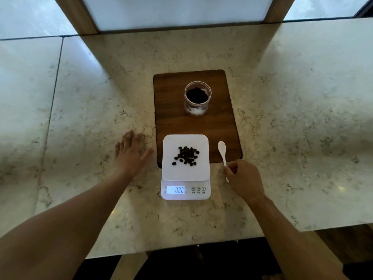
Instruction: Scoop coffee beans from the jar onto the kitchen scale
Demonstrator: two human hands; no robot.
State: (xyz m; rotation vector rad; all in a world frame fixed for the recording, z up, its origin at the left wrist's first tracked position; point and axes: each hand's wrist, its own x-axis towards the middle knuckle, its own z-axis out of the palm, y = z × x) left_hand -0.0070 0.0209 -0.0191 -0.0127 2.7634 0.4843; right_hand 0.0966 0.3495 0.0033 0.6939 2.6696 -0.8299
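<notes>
Marble, pale and veined, is stretching across the whole counter (292, 98), polished enough to be throwing back window light. At its centre a dark wooden board (171, 110) with rounded corners is lying flat, grain running lengthways. Sitting on the board's 12 o'clock end is a clear, open glass jar (198, 98), with dark beans showing through its mouth. Overlapping the board's 6 o'clock edge, the white kitchen scale (185, 168) is glowing at its small display, and a loose pile of glossy coffee beans (186, 156) is resting on its smooth square platform.

At 9 o'clock of the scale the left hand (131, 154) is lying flat on the stone, fingers spread, gripping nothing. At 3 o'clock the right hand (244, 178) is closing its grip around the handle of a slim white spoon (222, 150), whose empty bowl is pointing toward the jar.

Judging by this, a scoop has been delivered and the person is between scoops. Next, the spoon needs carrying up to the jar, dipping through the narrow mouth, then returning level so no beans roll off.
</notes>
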